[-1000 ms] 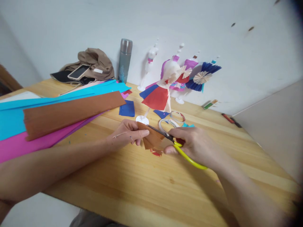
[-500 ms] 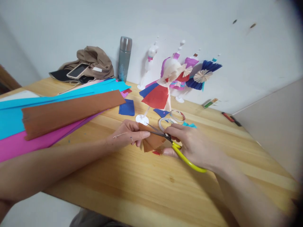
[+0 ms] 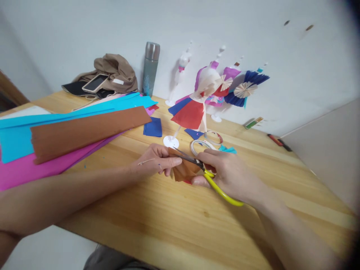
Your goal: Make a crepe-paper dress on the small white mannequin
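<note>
Between thumb and fingers, my left hand (image 3: 161, 160) pinches a small piece of brown paper (image 3: 184, 168) above the table. Yellow-handled scissors (image 3: 222, 192) are gripped in my right hand (image 3: 225, 170). Their dark blades lie across the brown piece near my left thumb, pointing left, and look almost closed. A bit of red shows under the brown piece by my right thumb; what it is I cannot tell. Just beyond my hands stands a small dress-form figure (image 3: 188, 114) in a red, blue and cream paper skirt, on a round white base.
Long brown (image 3: 90, 133), blue and magenta paper sheets lie at left. Behind them are a brown cloth (image 3: 115, 71), a phone (image 3: 95, 83) and a thermos (image 3: 151, 69). More dressed figures line the wall. Tape rolls (image 3: 198, 147), a blue square (image 3: 152, 127) and scraps lie around the near figure.
The scissor blades have come closer together on the brown paper. Both hands stay nearly in place, while the whole view has shifted slightly.
</note>
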`<action>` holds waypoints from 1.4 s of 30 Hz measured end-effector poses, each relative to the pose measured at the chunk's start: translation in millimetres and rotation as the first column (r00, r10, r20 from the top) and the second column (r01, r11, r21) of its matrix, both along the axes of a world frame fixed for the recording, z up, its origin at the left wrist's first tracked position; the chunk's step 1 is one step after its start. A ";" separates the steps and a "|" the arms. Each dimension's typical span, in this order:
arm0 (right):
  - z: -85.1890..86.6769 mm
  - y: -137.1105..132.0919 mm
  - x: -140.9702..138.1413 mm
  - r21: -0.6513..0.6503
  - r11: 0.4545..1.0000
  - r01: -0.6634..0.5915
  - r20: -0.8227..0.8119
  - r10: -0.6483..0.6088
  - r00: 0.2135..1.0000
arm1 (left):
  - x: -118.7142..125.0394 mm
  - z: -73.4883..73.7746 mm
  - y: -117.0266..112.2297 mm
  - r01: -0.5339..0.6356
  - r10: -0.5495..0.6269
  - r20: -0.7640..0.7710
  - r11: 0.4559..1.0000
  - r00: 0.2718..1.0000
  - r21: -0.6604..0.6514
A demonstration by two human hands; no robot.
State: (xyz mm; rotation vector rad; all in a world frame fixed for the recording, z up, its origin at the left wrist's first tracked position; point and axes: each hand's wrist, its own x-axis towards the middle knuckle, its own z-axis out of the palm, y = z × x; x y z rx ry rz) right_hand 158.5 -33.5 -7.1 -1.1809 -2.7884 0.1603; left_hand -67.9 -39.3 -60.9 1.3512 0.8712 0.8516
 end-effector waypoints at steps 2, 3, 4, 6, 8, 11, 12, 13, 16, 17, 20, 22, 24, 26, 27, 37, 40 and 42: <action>-0.6 0.3 0.3 0.000 1.000 0.000 -0.009 0.000 1.000 | 0.1 -1.1 0.5 -0.009 0.009 -0.008 1.000 1.000 0.000; -0.7 0.5 0.3 -0.003 1.000 0.006 -0.008 -0.006 1.000 | 0.1 -1.5 0.6 -0.014 0.014 -0.010 1.000 1.000 -0.001; -0.8 0.7 0.3 -0.008 1.000 0.012 -0.007 -0.012 1.000 | 0.2 -1.6 0.7 -0.018 0.018 -0.010 1.000 1.000 -0.004; -1.0 1.2 0.2 -0.020 1.000 0.022 -0.006 -0.022 1.000 | 0.3 -0.9 0.6 -0.030 0.029 -0.014 0.999 0.999 -0.019; -1.6 1.8 0.2 -0.039 0.999 0.029 -0.012 -0.030 0.999 | 0.5 0.8 0.3 -0.041 0.041 -0.017 0.999 0.999 -0.032; -3.3 2.8 1.1 -0.056 0.998 0.032 -0.026 -0.034 0.999 | 0.8 3.5 0.0 -0.048 0.047 -0.021 0.998 0.999 -0.033; -4.0 3.1 1.5 -0.054 0.998 0.031 -0.032 -0.033 0.999 | 0.9 4.1 0.0 -0.048 0.048 -0.022 0.998 0.999 -0.031; -4.6 3.2 1.9 -0.051 0.998 0.028 -0.037 -0.030 0.999 | 0.9 4.5 0.1 -0.048 0.047 -0.023 0.998 0.999 -0.029; -4.9 2.8 2.3 -0.049 0.998 0.034 -0.040 -0.036 0.999 | 0.5 3.8 0.9 -0.046 0.046 -0.026 0.999 0.999 -0.022; -4.4 2.4 2.1 -0.051 0.998 0.040 -0.035 -0.041 0.999 | 0.2 3.0 1.2 -0.046 0.045 -0.023 0.999 0.999 -0.016; -1.9 1.1 1.1 -0.057 0.997 0.048 0.005 -0.048 0.999 | -0.6 -0.3 2.0 -0.042 0.042 -0.012 0.999 0.999 0.002; -0.5 0.9 0.6 -0.065 0.997 0.042 0.036 -0.039 0.999 | -0.7 -1.7 2.2 -0.031 0.032 -0.008 0.999 0.999 0.009; 0.0 1.2 0.4 -0.073 0.997 0.034 0.053 -0.030 0.998 | -0.6 -2.1 2.0 -0.016 0.016 -0.013 1.000 1.000 0.010; -0.1 1.4 0.0 -0.075 0.997 0.030 0.060 -0.026 0.998 | -0.4 -1.9 1.5 -0.003 0.003 -0.019 1.000 1.000 0.007; -0.3 1.3 -0.3 -0.076 0.997 0.033 0.061 -0.029 0.998 | -0.2 -1.8 1.2 0.005 -0.005 -0.021 1.000 1.000 0.004; -5.2 -0.4 -4.2 -0.121 0.993 -0.009 -0.004 0.009 1.000 | 1.1 -2.1 -0.8 0.101 -0.101 0.018 0.994 0.995 -0.041; -5.3 -0.8 -5.4 -0.116 0.992 -0.040 -0.021 0.038 0.999 | 2.0 -3.1 -0.5 0.122 -0.122 0.018 0.991 0.992 -0.055; -5.7 -1.3 -6.1 -0.112 0.993 -0.045 -0.029 0.042 0.999 | 3.0 -5.5 0.1 0.134 -0.132 0.038 0.989 0.991 -0.061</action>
